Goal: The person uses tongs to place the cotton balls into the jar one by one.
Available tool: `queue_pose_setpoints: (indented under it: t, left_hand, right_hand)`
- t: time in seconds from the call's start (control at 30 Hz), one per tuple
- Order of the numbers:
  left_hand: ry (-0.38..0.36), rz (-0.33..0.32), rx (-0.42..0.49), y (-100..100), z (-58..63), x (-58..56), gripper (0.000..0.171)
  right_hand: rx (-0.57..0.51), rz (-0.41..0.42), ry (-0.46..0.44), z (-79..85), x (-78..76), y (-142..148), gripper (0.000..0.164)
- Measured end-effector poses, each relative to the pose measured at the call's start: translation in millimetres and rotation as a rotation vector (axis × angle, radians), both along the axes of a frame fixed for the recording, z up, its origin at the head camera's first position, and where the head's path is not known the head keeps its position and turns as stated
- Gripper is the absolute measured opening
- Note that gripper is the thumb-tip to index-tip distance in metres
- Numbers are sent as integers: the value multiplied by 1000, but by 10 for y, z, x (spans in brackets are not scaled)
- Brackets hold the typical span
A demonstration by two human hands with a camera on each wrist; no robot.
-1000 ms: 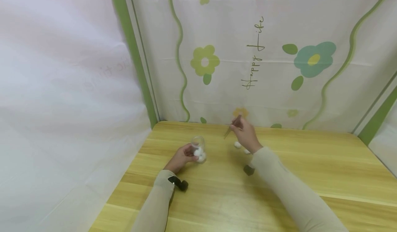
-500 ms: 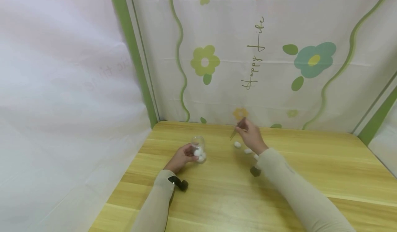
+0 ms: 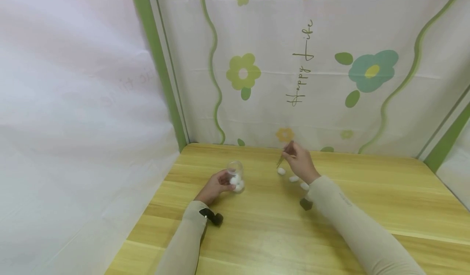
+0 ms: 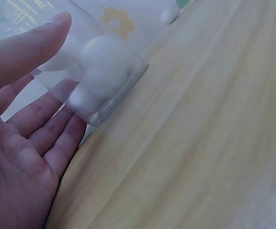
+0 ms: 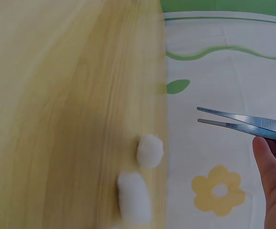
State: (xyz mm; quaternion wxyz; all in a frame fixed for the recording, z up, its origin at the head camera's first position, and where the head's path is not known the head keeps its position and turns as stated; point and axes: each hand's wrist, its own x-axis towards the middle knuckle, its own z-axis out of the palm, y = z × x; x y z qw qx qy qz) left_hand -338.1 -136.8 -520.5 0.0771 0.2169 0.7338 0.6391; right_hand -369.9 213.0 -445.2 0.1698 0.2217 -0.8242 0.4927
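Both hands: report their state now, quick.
Left hand: holding a clear cylindrical jar with white fluffy balls inside.
Right hand: holding slim silver metal tweezers, tips apart, nothing between them.

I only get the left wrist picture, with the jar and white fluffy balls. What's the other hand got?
Observer: The right hand holds a pair of tweezers.
Operator: Ooh! Is anything squeezed in there?
Observer: No, the right wrist view shows them slightly open with nothing in between.
Operator: I see one ball way over there. Are there more?
Observer: Yes, the head view shows three white balls lying on the table.
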Motion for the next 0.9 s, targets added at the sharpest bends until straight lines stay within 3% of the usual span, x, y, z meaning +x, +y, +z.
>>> queue_pose_setpoints:
  t: [0.23, 0.73, 0.9]
  left_hand:
    - [14, 0, -6, -4, -6, 4, 62]
    - [-34, 8, -11, 0, 9, -18, 63]
    - [-43, -10, -17, 9, 121, 35, 64]
  right_hand:
    - [35, -30, -47, -105, -24, 62, 8]
    - [57, -62, -97, -179, -19, 115, 7]
    - [58, -74, -119, -203, -19, 123, 7]
